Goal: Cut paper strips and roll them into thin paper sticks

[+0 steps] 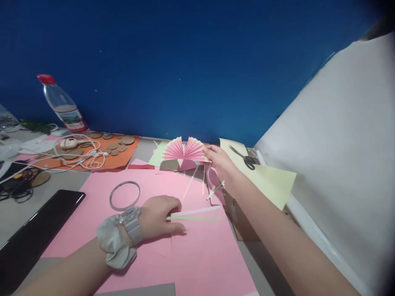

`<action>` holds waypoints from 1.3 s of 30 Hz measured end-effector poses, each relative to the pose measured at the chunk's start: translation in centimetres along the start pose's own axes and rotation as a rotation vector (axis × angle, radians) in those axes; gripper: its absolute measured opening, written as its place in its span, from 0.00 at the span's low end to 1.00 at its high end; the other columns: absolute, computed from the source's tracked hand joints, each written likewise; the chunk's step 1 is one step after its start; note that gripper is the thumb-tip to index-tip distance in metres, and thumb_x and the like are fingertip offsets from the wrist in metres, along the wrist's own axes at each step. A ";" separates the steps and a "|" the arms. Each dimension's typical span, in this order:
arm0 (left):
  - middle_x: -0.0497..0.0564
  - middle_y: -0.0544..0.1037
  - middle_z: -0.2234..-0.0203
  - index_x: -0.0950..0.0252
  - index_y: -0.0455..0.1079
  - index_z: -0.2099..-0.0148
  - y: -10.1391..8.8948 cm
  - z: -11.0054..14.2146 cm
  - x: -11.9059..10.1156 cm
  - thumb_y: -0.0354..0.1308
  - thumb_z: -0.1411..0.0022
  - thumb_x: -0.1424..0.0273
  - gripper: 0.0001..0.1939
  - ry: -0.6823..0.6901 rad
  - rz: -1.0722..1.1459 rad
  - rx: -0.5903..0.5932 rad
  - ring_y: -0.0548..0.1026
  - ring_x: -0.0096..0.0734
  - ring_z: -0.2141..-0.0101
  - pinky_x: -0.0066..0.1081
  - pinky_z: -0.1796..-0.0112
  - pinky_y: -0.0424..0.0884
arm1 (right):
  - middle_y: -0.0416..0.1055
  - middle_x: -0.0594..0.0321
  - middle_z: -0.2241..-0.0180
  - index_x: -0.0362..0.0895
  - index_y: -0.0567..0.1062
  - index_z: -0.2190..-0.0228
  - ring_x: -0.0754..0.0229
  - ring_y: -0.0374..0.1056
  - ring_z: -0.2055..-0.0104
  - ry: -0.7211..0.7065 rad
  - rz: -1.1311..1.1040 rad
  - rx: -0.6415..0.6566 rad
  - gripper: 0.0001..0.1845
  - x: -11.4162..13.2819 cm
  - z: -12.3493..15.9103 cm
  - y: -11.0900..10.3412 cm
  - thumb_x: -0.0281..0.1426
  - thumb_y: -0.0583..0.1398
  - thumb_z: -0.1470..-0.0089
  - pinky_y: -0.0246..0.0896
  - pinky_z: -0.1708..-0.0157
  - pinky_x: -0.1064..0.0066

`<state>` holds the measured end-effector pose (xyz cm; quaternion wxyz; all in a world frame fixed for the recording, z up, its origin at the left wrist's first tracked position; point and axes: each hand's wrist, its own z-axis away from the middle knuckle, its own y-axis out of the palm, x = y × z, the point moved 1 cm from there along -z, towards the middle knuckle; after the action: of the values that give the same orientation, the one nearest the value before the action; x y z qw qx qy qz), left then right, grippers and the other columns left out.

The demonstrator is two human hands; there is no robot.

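Pink pleated paper, its tips pale green, stood spread as a fan at the far side of the table, beyond the large pink sheet. Its two ribbed halves met at the lower middle, while an open notch parted them at the top.

The right hand reached out to the fan's right edge. Its fingers were drawn close together there, but whether they pinched the paper or only touched it could not be told. The left hand rested on the pink sheet, thumb and forefinger parted, with two pale paper strips running out between them. The strips' near ends were partly hidden by the hand, so a firm grip on them could not be confirmed. More thin strips lay loose between the hands, just in front of the fan.

As to progress, the pleating looked done and the halves seemed joined at their meeting point, though how they were fixed was not visible. What appeared unfinished was the notch, whose upper edges stood apart, and the strips, none of which was clearly fastened to the fan.

Dark scissors lay on a pale yellow sheet beyond the right forearm. A grey ring lay near the left hand, and brown discs sat on an orange sheet farther left.
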<state>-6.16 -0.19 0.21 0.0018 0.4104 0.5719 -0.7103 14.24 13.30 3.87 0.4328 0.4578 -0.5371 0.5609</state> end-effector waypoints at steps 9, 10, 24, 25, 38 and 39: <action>0.42 0.66 0.77 0.62 0.62 0.67 0.2 -0.1 0.3 0.60 0.54 0.48 0.23 0.031 0.004 0.022 0.61 0.25 0.76 0.26 0.75 0.51 | 0.66 0.56 0.55 0.41 0.68 0.56 0.57 0.65 0.56 -0.090 0.212 -0.066 0.13 0.6 -0.7 -0.9 0.32 0.56 0.43 0.63 0.59 0.62; 0.42 0.66 0.77 0.62 0.62 0.68 0.1 -0.1 0.3 0.60 0.53 0.48 0.23 0.031 0.005 0.024 0.61 0.25 0.76 0.26 0.76 0.51 | 0.65 0.56 0.53 0.43 0.67 0.55 0.56 0.63 0.53 -0.145 0.242 -0.087 0.14 1.1 0.2 -1.2 0.31 0.55 0.44 0.61 0.57 0.63; 0.42 0.67 0.78 0.62 0.63 0.70 0.4 -0.4 0.3 0.55 0.43 0.57 0.14 0.001 0.011 0.017 0.62 0.25 0.76 0.26 0.74 0.53 | 0.66 0.63 0.67 0.45 0.68 0.69 0.58 0.61 0.64 -0.369 0.931 0.556 0.06 -1.6 15.9 -0.5 0.29 0.52 0.41 0.56 0.63 0.66; 0.43 0.67 0.78 0.62 0.63 0.70 0.4 -0.4 0.3 0.55 0.42 0.58 0.13 0.008 0.014 0.021 0.63 0.25 0.75 0.26 0.73 0.54 | 0.66 0.64 0.68 0.45 0.68 0.70 0.59 0.61 0.65 -0.367 0.946 0.587 0.07 -1.4 15.6 -0.7 0.30 0.52 0.41 0.56 0.64 0.67; 0.44 0.67 0.75 0.62 0.64 0.65 0.0 -0.4 0.2 0.55 0.43 0.60 0.11 0.009 0.007 0.003 0.63 0.26 0.75 0.27 0.74 0.57 | 0.66 0.57 0.62 0.43 0.69 0.64 0.54 0.61 0.59 -0.586 1.357 0.529 0.11 0.0 6.0 -0.8 0.21 0.60 0.52 0.52 0.68 0.69; 0.44 0.67 0.75 0.62 0.64 0.66 -0.1 -0.5 0.2 0.54 0.42 0.60 0.11 0.011 0.001 0.004 0.63 0.26 0.74 0.27 0.73 0.57 | 0.66 0.58 0.62 0.44 0.69 0.64 0.55 0.61 0.59 -0.593 1.352 0.543 0.10 0.1 5.8 -0.9 0.22 0.58 0.50 0.52 0.68 0.70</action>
<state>-6.05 0.33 0.12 -0.0016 0.4145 0.5702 -0.7093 15.34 7.53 4.14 -0.2907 0.2519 -0.6363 0.6687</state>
